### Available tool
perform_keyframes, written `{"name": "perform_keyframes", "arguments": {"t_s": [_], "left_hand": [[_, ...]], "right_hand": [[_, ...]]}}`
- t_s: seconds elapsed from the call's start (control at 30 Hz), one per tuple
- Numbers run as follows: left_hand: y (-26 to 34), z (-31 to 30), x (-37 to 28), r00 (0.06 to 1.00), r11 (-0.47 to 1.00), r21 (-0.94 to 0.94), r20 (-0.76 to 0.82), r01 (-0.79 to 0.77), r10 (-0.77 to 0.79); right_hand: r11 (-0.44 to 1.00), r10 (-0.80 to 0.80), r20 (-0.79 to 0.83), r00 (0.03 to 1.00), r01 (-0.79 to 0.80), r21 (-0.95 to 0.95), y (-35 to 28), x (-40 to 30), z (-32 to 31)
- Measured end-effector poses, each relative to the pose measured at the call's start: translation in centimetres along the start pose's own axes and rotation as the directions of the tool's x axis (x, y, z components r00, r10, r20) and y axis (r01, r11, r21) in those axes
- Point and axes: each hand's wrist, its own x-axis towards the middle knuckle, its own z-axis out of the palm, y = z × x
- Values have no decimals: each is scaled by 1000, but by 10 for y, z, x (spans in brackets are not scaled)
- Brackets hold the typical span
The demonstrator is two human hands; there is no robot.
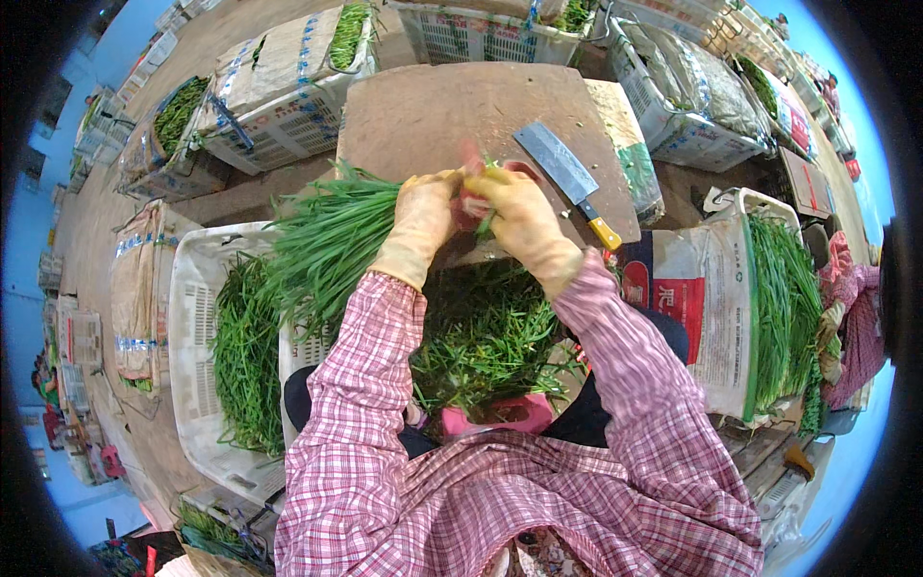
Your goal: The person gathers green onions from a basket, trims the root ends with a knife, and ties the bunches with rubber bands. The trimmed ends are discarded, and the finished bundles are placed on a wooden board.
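A bunch of long green leafy stalks (335, 234), which look like garlic chives, fans out to the left from my left hand (418, 220). That hand wears a yellowish rubber glove and grips the bunch near its stem end. My right hand (525, 213), gloved alike, is curled close beside it over the near edge of the wooden board (469, 101). Its fingertips meet a red strip (472, 155) at the stem end; motion blur hides how the strip runs. Right of my hands, a cleaver (559, 162) lies flat on the board, its yellow-and-black handle towards me.
Loose green leaves (490, 339) lie below the board between my knees, by a pink plastic object (497, 418). A white crate (191, 346) of greens stands left. Right is a printed sack (710, 317) with stalks (782, 310). Covered crates (288, 108) stand beyond. Another person's sleeve (858, 332) shows far right.
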Motion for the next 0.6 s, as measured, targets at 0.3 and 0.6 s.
{"name": "perform_keyframes", "arguments": {"t_s": [0.3, 0.6], "left_hand": [[7, -3, -6, 983, 991, 42, -124, -130, 134], [16, -12, -3, 999, 998, -51, -26, -44, 43]], "right_hand": [[868, 291, 54, 955, -287, 405, 74, -17, -24], [921, 383, 76, 921, -387, 49, 107, -39, -4]]}}
